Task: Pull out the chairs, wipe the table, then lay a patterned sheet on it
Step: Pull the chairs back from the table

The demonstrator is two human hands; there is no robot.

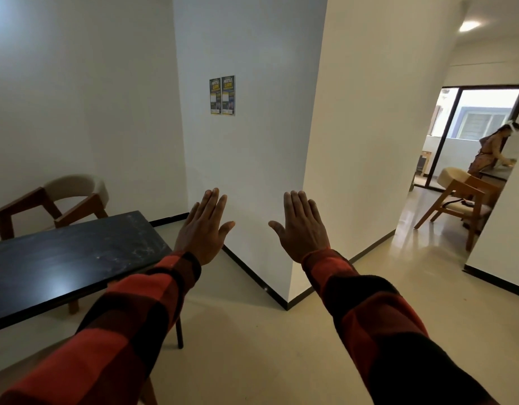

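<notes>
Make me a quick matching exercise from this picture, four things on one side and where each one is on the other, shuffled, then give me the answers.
Things:
1. dark rectangular table
2. wooden armchair with cream curved back
3. pair of dark posters
4. left hand

Places:
A. stuck on the white wall pillar
B. at the table's far side, by the wall
C. raised in the air, fingers straight, holding nothing
D. lower left of the view, on the cream floor

Pairs: 1-D, 2-B, 3-A, 4-C
</notes>
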